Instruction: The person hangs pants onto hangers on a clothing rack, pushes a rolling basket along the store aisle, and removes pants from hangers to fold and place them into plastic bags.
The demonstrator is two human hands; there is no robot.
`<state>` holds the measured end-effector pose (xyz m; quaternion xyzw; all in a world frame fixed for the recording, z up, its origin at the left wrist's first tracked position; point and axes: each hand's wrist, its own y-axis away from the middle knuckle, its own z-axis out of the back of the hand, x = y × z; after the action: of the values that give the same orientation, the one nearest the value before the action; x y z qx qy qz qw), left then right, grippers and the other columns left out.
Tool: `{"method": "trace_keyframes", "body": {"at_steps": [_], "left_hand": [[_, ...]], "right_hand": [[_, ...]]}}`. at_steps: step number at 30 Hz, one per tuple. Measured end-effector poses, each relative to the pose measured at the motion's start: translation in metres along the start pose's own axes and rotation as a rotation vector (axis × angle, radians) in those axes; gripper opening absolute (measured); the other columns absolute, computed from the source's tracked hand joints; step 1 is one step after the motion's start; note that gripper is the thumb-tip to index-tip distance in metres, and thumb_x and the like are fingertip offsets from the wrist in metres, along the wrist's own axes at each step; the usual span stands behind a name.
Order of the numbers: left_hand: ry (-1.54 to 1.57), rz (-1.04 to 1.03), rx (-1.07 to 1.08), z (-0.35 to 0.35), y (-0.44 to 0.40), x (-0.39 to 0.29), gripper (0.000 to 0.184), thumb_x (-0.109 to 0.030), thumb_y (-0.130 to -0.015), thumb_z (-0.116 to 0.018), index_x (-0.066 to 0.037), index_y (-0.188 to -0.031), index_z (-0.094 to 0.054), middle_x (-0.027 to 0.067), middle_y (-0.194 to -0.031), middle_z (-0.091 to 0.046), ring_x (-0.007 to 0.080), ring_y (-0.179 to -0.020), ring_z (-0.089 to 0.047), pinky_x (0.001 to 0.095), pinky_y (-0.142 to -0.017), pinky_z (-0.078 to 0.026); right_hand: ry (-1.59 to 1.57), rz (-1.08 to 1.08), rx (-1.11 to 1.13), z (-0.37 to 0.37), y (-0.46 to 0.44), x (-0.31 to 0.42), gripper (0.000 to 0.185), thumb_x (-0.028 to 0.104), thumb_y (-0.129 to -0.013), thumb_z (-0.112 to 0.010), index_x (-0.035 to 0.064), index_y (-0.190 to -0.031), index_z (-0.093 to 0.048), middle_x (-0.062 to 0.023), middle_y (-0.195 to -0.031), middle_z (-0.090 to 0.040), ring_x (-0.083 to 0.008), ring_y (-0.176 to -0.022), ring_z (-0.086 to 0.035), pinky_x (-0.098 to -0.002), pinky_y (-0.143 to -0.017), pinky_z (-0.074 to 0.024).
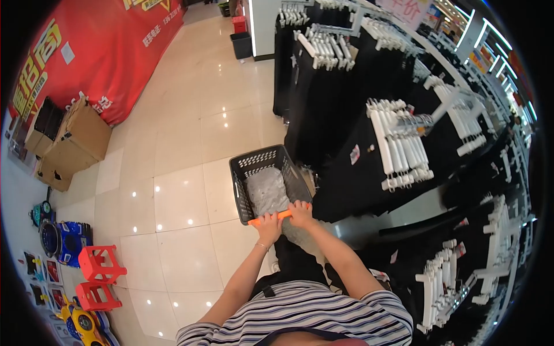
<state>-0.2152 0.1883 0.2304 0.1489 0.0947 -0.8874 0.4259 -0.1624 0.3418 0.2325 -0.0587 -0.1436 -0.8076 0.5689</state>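
Both my hands are wrapped around the orange handle [284,214] of a black shopping basket [235,183]. My left hand [268,226] grips the handle's left part, and my right hand [300,213] closes on its right end. Inside the basket lies a greyish, see-through plastic-wrapped item [267,189]; I cannot make out what it contains. The basket's sides have rows of holes. It is in front of my legs, over the tiled floor.
Racks of black garments [323,109] on white hangers [398,144] crowd the right side. Cardboard boxes [78,141] stand by a red banner [133,52] at left. Red stools [101,262] and a blue toy car [72,242] are lower left. A dark bin [242,45] stands ahead.
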Motion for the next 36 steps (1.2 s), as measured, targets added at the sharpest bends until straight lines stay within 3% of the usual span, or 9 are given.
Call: {"method": "trace_keyframes", "body": {"at_steps": [1,5,9,13,16,21,27,30,36], "left_hand": [[0.020,0.002,-0.003,-0.001,-0.015,0.007,0.034,-0.040,-0.086,-0.051,-0.018,-0.111,-0.055,0.0070,-0.100,-0.053,0.0286,-0.099,-0.049,0.0749,-0.084,-0.023],[-0.060,-0.027,-0.020,0.003,-0.080,0.038,0.035,-0.044,-0.086,-0.051,-0.021,-0.112,-0.055,0.0039,-0.099,-0.049,0.0246,-0.096,-0.046,0.0643,-0.079,-0.031],[-0.068,-0.011,0.001,0.002,-0.147,0.068,0.036,-0.045,-0.086,-0.050,-0.021,-0.111,-0.055,0.0040,-0.099,-0.049,0.0247,-0.096,-0.046,0.0616,-0.078,-0.034],[0.000,-0.003,0.103,0.012,-0.215,0.087,0.036,-0.045,-0.086,-0.050,-0.021,-0.113,-0.054,0.0052,-0.102,-0.049,0.0257,-0.098,-0.046,0.0605,-0.077,-0.035],[0.011,-0.006,0.151,0.013,-0.265,0.099,0.040,-0.046,-0.086,-0.049,-0.019,-0.116,-0.052,0.0060,-0.108,-0.051,0.0276,-0.103,-0.046,0.0664,-0.079,-0.035],[0.026,-0.036,0.091,0.004,-0.354,0.122,0.038,-0.046,-0.084,-0.052,-0.019,-0.111,-0.054,0.0059,-0.104,-0.050,0.0273,-0.100,-0.046,0.0618,-0.072,-0.038],[0.045,-0.048,0.017,0.000,-0.470,0.144,0.036,-0.043,-0.086,-0.051,-0.018,-0.111,-0.054,0.0074,-0.102,-0.050,0.0281,-0.099,-0.046,0.0580,-0.073,-0.038],[0.027,-0.078,0.080,0.010,-0.527,0.160,0.035,-0.040,-0.087,-0.052,-0.018,-0.114,-0.051,0.0073,-0.103,-0.050,0.0279,-0.100,-0.046,0.0583,-0.074,-0.039],[0.050,-0.185,0.277,0.021,-0.614,0.193,0.042,-0.025,-0.082,-0.058,-0.019,-0.121,-0.044,0.0070,-0.109,-0.047,0.0277,-0.103,-0.045,0.0578,-0.073,-0.041]], "right_hand": [[-0.003,0.008,0.023,0.002,-0.016,0.000,0.041,0.020,-0.068,-0.066,0.0132,-0.105,-0.050,-0.0115,-0.108,-0.044,-0.0328,-0.108,-0.042,-0.0603,-0.093,-0.0297],[0.000,-0.008,0.079,0.010,-0.086,0.008,0.046,0.021,-0.069,-0.066,0.0116,-0.110,-0.047,-0.0127,-0.112,-0.043,-0.0343,-0.110,-0.040,-0.0615,-0.094,-0.0279],[0.007,-0.021,0.131,0.022,-0.158,0.015,0.049,0.023,-0.069,-0.066,0.0114,-0.112,-0.046,-0.0136,-0.113,-0.042,-0.0355,-0.110,-0.040,-0.0629,-0.094,-0.0276],[0.012,-0.042,0.155,0.023,-0.225,0.009,0.051,0.024,-0.068,-0.067,0.0113,-0.113,-0.045,-0.0145,-0.113,-0.042,-0.0363,-0.110,-0.039,-0.0636,-0.092,-0.0281],[0.016,-0.026,0.104,0.032,-0.273,0.006,0.052,0.025,-0.068,-0.068,0.0114,-0.112,-0.044,-0.0139,-0.112,-0.042,-0.0359,-0.109,-0.040,-0.0640,-0.091,-0.0285],[0.052,-0.063,0.096,0.045,-0.361,-0.002,0.050,0.024,-0.066,-0.068,0.0140,-0.109,-0.045,-0.0115,-0.110,-0.042,-0.0337,-0.108,-0.041,-0.0593,-0.087,-0.0326],[0.007,-0.060,0.114,0.064,-0.482,-0.025,0.044,0.023,-0.070,-0.065,0.0164,-0.111,-0.049,-0.0100,-0.112,-0.046,-0.0329,-0.111,-0.042,-0.0631,-0.093,-0.0299],[0.013,-0.108,0.128,0.074,-0.542,-0.026,0.041,0.022,-0.071,-0.064,0.0151,-0.109,-0.051,-0.0106,-0.111,-0.047,-0.0328,-0.111,-0.044,-0.0620,-0.094,-0.0306],[-0.030,-0.194,0.061,0.079,-0.619,-0.026,0.032,0.014,-0.073,-0.060,0.0149,-0.104,-0.055,-0.0078,-0.110,-0.047,-0.0304,-0.116,-0.038,-0.0595,-0.104,-0.0191]]}}
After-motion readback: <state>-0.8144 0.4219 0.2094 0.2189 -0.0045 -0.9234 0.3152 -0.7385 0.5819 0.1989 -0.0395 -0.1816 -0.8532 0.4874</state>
